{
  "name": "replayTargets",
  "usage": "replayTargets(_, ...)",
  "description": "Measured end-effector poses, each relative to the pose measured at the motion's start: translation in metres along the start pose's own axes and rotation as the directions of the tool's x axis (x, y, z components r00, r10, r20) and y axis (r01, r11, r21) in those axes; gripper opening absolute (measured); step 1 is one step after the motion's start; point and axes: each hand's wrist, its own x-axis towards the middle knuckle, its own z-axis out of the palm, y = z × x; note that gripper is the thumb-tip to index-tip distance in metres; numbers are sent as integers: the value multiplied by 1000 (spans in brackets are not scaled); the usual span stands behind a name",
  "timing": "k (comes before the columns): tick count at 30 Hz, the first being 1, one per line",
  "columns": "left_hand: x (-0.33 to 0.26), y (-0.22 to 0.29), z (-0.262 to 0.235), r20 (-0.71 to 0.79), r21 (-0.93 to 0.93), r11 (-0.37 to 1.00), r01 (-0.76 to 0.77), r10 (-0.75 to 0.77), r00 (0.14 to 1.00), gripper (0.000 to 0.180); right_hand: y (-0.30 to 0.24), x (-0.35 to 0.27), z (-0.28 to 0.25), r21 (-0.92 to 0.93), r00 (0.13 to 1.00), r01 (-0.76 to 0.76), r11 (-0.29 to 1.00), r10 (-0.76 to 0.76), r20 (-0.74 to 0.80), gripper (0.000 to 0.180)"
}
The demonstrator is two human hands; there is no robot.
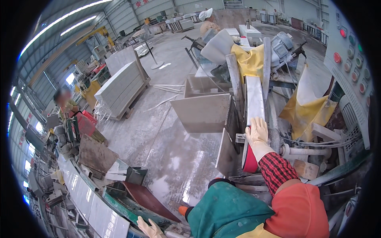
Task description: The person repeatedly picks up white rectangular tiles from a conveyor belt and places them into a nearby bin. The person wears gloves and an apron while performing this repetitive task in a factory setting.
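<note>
My right hand (258, 135), in a cream rubber glove and a red-and-black checked sleeve, lies flat on the near end of a long pale stone strip (254, 97). Its fingers are stretched out along the strip. The strip runs away from me on a narrow machine bed, over a red belt (250, 160), and its far end goes under a yellow cloth flap (248, 59). Low in the view, my gloved left hand (150, 229) is open with fingers apart, holding nothing visible. It is beside a green machine edge (119, 206), near a long glossy white slab (93, 202).
To the right stands a control panel (351, 59) with coloured buttons. Upright boards (204, 113) flank the machine bed. A stack of pale slabs (121, 89) sits on the floor. One person (67, 103) is at the left; another (208, 23) is beyond the machine.
</note>
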Motion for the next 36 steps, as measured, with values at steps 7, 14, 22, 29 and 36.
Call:
replayTargets(7,1,-10,2,-7,12,999,-31,31,999,57,-3,-7,-10,24,1000,4,1000,-4,9,37)
replayTargets(14,1,-11,3,-4,-8,1000,-17,17,1000,57,-10,-11,-22,38,1000,13,999,-13,24,38)
replayTargets(22,-1,0,-2,-8,-27,1000,-2,2,1000,57,-13,-17,-30,69,998,8,998,-13,63,41)
replayTargets(29,-2,11,-7,-3,-67,998,-17,16,1000,58,-13,-24,-31,80,992,-26,996,15,127,50)
replayTargets(36,-1,6,-5,-9,-67,998,-3,2,1000,57,-20,-28,-42,107,971,-74,992,47,236,53)
